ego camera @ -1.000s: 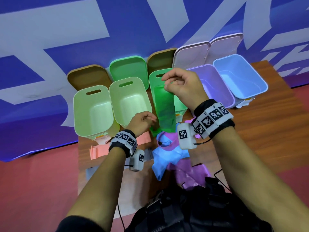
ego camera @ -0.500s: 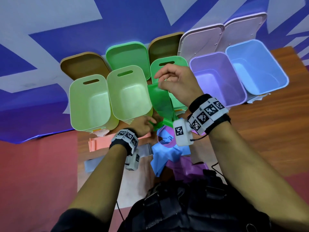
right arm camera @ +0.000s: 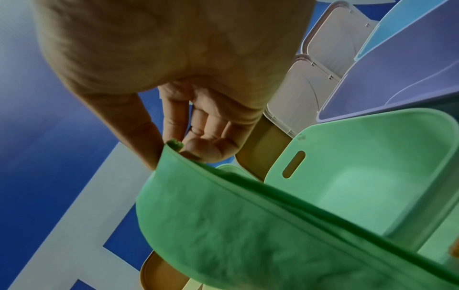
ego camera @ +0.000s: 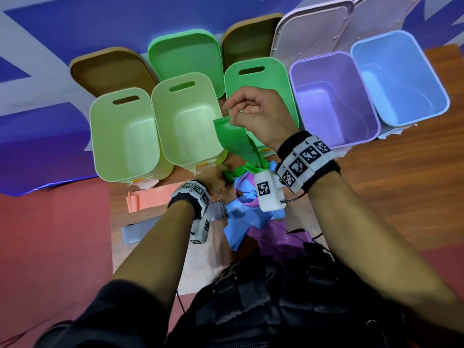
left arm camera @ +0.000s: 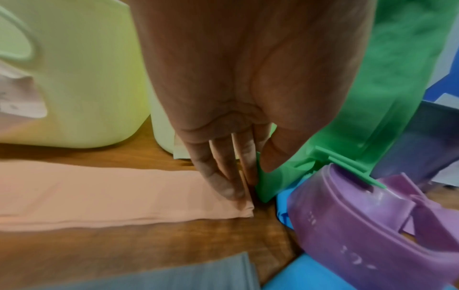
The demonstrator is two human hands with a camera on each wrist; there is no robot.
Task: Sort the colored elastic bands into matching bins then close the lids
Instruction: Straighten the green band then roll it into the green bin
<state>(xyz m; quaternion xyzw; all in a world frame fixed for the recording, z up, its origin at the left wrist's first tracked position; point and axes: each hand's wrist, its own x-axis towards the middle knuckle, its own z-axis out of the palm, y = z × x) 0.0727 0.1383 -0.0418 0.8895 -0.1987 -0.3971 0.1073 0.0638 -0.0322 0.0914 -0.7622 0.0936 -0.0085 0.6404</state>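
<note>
From the head view, the right hand (ego camera: 261, 116) lifts a wide green elastic band (ego camera: 232, 139) before the green plastic bin (ego camera: 281, 79), above the wooden desk (ego camera: 401, 177). The left wrist view shows the left hand (left arm camera: 238, 117) pinching its lower end beside a flat peach elastic band (left arm camera: 111, 194). In the right wrist view, thumb and fingers (right arm camera: 198, 149) clamp the crumpled top edge.

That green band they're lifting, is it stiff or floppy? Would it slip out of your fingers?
Probably floppy: the green band sags and folds between the right hand and the left hand. Likely light, since a fingertip pinch holds it up. Its matte, rubbery look suggests it grips rather than slips.
</note>
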